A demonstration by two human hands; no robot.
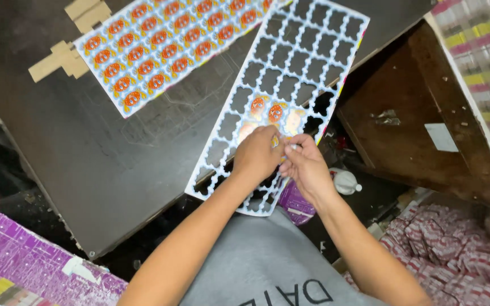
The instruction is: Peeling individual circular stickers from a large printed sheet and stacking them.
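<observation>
A long die-cut card sheet (290,62) lies slanted over the edge of a dark table (86,147), most of its cells punched out and empty. Two orange-printed pieces (266,107) remain in it near the middle. My left hand (258,153) presses on the sheet just below those pieces, fingers curled on a small printed piece. My right hand (304,164) meets it from the right, its fingertips pinching the same spot. A full sheet of orange-printed pieces (165,39) lies on the table at the top left.
Brown cardboard scraps (66,56) lie at the table's far left. Purple printed sheets (12,260) sit at the bottom left. A wooden box (426,113), a white bottle (346,181) and heaps of red-white packets (455,249) fill the right side.
</observation>
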